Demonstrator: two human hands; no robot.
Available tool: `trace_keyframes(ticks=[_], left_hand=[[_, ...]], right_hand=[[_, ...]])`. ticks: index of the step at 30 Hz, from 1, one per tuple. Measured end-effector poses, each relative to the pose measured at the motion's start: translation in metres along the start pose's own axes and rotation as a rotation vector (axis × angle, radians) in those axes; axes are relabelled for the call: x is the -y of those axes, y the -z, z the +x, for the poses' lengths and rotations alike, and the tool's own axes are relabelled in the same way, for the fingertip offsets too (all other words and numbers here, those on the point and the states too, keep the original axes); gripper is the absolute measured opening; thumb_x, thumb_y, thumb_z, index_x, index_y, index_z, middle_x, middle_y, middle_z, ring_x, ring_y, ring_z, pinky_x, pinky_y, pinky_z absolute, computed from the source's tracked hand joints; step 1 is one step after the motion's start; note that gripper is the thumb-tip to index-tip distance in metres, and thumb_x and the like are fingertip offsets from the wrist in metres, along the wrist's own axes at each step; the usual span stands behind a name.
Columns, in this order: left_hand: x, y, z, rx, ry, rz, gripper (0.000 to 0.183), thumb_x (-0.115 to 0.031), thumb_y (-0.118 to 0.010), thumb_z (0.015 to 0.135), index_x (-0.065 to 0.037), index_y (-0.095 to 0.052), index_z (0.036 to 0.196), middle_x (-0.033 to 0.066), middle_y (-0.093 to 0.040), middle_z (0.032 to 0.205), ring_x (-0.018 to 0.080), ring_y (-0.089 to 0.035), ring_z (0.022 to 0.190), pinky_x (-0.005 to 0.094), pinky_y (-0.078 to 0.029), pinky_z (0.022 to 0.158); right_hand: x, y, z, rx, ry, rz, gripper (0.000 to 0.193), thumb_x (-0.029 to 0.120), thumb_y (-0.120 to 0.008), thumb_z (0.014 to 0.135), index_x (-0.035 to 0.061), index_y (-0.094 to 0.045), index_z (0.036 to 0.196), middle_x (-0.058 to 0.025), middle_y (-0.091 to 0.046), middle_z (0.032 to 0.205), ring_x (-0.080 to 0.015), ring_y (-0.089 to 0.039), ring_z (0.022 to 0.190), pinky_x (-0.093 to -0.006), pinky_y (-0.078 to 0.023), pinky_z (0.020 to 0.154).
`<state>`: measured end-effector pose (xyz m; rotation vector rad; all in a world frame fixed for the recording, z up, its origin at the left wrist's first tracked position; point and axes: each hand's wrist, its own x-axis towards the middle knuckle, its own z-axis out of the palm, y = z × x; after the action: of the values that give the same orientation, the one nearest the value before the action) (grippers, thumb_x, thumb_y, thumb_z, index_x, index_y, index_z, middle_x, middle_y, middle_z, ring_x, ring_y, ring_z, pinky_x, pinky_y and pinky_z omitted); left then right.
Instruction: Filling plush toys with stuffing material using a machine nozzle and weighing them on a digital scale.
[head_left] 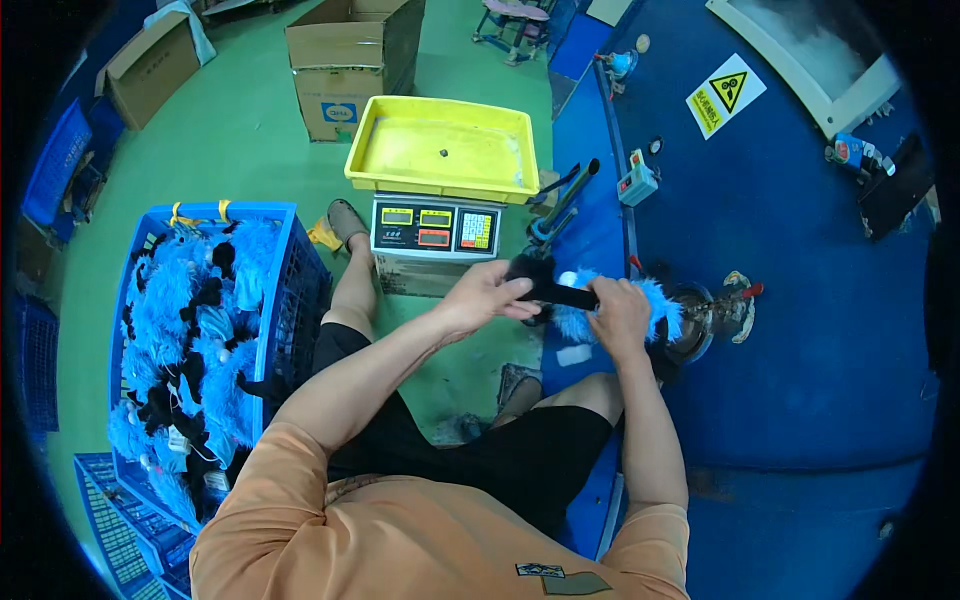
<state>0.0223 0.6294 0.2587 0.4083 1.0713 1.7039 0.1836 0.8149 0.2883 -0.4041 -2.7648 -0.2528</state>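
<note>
A blue furry plush toy (574,322) with black parts is stretched between my hands, beside a round metal fitting (692,322) on the side of the blue machine. My left hand (482,298) is closed on the toy's black fluffy end, thumb and fingers pinching it. A black strip (572,296) runs from there to my right hand (620,316). The right fingers are curled over the toy's blue body, close to the fitting. A white round piece shows on the fur between the hands. Whether the toy sits on the fitting is hidden behind my right hand.
At my left stands a blue crate (290,290) heaped with similar blue and black plush pieces. Ahead, a yellow tray (440,188) rests on a digital scale (436,226). Behind it is an open cardboard box (338,88). The blue machine (800,370) fills the right side.
</note>
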Motion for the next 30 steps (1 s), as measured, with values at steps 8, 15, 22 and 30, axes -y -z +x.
trace_keyframes(ticks=[8,15,22,30], left_hand=[[-0.005,-0.011,0.013,0.099,-0.026,0.334,0.024,-0.004,-0.056,0.098,0.004,-0.054,0.120,0.0139,-0.066,0.096,0.0186,-0.071,0.081,0.0256,-0.061,0.073],[0.023,-0.013,-0.010,-0.128,-0.133,-0.041,0.024,-0.006,-0.057,0.099,0.004,-0.054,0.121,0.0141,-0.066,0.099,0.0184,-0.071,0.082,0.0259,-0.061,0.073],[0.028,-0.020,-0.005,-0.078,-0.082,-0.163,0.025,-0.006,-0.057,0.099,0.004,-0.054,0.122,0.0139,-0.065,0.101,0.0192,-0.071,0.083,0.0237,-0.061,0.071],[0.014,0.011,-0.024,-0.194,-0.166,-0.044,0.021,-0.003,-0.056,0.098,0.003,-0.054,0.118,0.0118,-0.063,0.095,0.0159,-0.067,0.070,0.0219,-0.057,0.062]], right_hand=[[-0.006,-0.001,-0.001,0.065,-0.014,-0.003,0.024,0.014,-0.076,0.070,0.0139,-0.061,0.088,-0.0022,-0.065,0.079,-0.0253,-0.062,0.078,-0.0380,-0.048,0.075],[0.000,0.003,0.005,0.096,0.013,-0.014,0.032,0.010,-0.077,0.067,0.0137,-0.062,0.094,-0.0019,-0.066,0.084,-0.0243,-0.061,0.081,-0.0364,-0.047,0.077],[-0.012,0.004,-0.002,0.091,0.025,-0.054,0.030,0.013,-0.079,0.068,0.0135,-0.060,0.091,-0.0032,-0.066,0.081,-0.0253,-0.062,0.081,-0.0384,-0.048,0.077],[0.028,0.005,0.018,0.151,0.041,-0.022,0.030,0.013,-0.079,0.071,0.0135,-0.062,0.095,-0.0036,-0.066,0.085,-0.0249,-0.063,0.083,-0.0381,-0.049,0.078]])
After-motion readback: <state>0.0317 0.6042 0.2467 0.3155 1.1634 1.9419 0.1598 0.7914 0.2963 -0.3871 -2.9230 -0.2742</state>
